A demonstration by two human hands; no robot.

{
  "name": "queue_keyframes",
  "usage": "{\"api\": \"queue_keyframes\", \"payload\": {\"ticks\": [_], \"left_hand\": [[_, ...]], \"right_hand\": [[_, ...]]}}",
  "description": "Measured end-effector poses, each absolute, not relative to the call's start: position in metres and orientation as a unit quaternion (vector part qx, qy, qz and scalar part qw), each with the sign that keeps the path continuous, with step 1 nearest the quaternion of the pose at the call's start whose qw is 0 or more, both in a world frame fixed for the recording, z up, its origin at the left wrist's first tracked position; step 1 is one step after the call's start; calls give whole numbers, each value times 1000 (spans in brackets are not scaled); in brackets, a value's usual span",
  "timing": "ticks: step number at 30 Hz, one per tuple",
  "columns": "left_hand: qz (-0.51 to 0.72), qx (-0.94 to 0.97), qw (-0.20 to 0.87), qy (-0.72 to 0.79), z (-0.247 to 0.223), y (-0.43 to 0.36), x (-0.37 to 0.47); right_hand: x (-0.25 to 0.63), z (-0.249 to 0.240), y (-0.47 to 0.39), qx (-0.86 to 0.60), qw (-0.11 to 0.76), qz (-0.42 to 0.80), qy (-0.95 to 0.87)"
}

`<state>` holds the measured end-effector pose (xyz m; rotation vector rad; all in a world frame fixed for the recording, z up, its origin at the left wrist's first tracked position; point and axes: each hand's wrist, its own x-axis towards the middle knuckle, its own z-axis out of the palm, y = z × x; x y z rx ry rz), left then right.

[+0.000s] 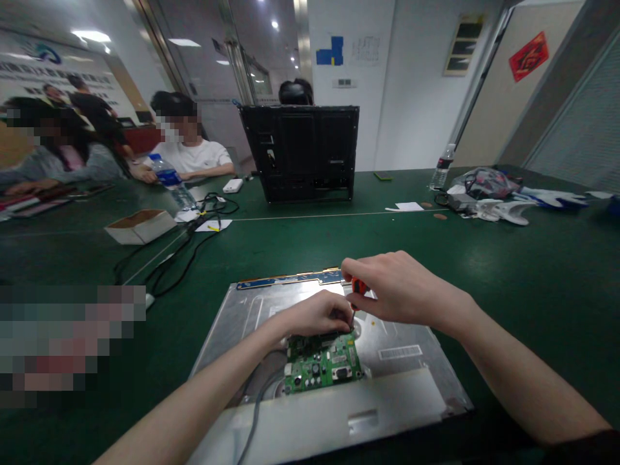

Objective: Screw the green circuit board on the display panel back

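- Pale strip (pixel 310 426) lies along the near side of the metal panel (pixel 217 329), with a grey cable (pixel 252 420) running over it
- Open carton (pixel 140 232) and black cords (pixel 186 236) sit farther left on the green counter (pixel 271 242), probably put there to leave elbow room
- Left grip (pixel 320 313) is bent narrow above the board's far edge, likely to steady something small by the driver's tip; whether it pinches anything I cannot tell
- Green circuit board (pixel 322 365) lies flat on the panel's middle, crowded with small parts, its sockets facing the near side; the panel looks dull silver, with pressed ridges
- Screwdriver (pixel 358 285), with a red and black handle, stands nearly upright, its shaft down by the board's far right corner
- Right grip (pixel 402 287) is closed around that handle, raised probably to keep the shaft steep
- White gloves (pixel 504 210) rest at the far right
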<state>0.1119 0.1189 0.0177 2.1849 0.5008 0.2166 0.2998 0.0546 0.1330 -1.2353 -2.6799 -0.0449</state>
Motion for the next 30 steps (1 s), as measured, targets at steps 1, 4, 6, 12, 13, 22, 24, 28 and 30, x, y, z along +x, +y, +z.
{"api": "queue_keyframes", "payload": {"ticks": [1,4,6,12,13,22,24,28,30], "left_hand": [[89,877,427,201,18,119,112],[93,878,425,199,18,119,112],[93,878,426,198,18,119,112],[90,880,419,207,17,117,112],[90,880,418,207,17,117,112],[94,884,413,199,16,118,112],[94,886,408,198,16,117,113],[93,888,407,194,18,117,113],[91,886,411,197,18,117,113]], "right_hand": [[300,133,54,-409,98,-6,-907],[301,134,53,-403,95,13,-910],[301,134,53,-414,88,4,-906],[301,130,58,-419,88,-17,-903],[301,130,58,-416,90,-18,-904],[299,133,56,-418,90,-21,-904],[300,133,56,-415,92,-20,-905],[300,132,57,-416,95,-19,-904],[301,132,57,-420,93,-21,-903]]}}
